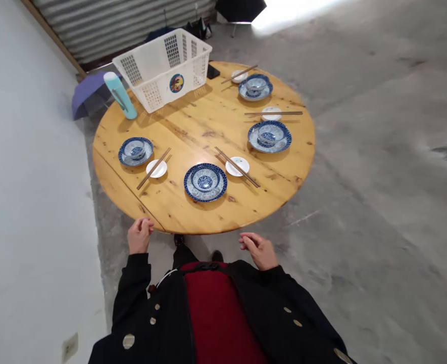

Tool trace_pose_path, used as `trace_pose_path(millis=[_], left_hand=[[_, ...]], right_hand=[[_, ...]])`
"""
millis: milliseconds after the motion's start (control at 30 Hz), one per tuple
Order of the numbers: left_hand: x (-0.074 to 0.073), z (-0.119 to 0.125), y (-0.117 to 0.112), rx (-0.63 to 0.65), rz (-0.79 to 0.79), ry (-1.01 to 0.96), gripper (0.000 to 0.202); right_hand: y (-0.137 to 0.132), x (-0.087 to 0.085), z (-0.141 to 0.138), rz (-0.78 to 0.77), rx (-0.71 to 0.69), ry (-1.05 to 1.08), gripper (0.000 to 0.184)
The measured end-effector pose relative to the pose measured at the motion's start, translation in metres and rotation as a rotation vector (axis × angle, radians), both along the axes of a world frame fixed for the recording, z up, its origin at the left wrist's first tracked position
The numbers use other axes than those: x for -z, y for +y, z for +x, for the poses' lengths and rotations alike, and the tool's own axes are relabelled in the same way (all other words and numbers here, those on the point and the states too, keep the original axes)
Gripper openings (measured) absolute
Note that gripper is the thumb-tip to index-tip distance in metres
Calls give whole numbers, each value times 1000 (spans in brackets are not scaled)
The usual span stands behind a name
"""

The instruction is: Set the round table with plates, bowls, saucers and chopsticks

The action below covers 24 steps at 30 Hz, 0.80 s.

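Note:
My left hand (139,235) hangs just off the near edge of a round wooden table (193,212), fingers loosely curled, holding nothing. My right hand (259,249) hovers below the table's near rim, fingers relaxed and slightly apart, empty. Nearest to both hands is a blue patterned plate with a bowl (205,182). Beside it a small white dish (237,166) lies under a pair of chopsticks (237,167).
Other blue place settings sit at the left (135,150), right (269,136) and far side (255,87), each with a white dish and chopsticks. A white plastic basket (163,68) and teal bottle (120,94) stand at the back. White wall at left, concrete floor around.

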<state>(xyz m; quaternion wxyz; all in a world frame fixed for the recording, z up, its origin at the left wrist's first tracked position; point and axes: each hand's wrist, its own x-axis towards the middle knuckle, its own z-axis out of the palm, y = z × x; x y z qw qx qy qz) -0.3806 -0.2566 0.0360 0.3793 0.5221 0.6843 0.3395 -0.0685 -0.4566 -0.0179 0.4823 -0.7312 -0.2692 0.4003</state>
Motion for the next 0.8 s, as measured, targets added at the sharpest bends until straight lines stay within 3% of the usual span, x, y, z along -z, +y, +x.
trace_pose_path(millis=[167,333,500,633,800], left_hand=[[-17,15,-25,26,-10,37,34],[-27,31,-14,47,28,59,31],[-18,55,11,106,34,40,34],[-4,67,29,123,6,-4,35],[7,62,50,77,15,-41,33]], right_hand=[[-17,3,10,11,-6,78,46],[0,2,22,65,30,38,43],[23,5,58,34,137,-121,40],[45,7,96,-51,219,-438,40],[85,13,124,-167,161,-712,44]])
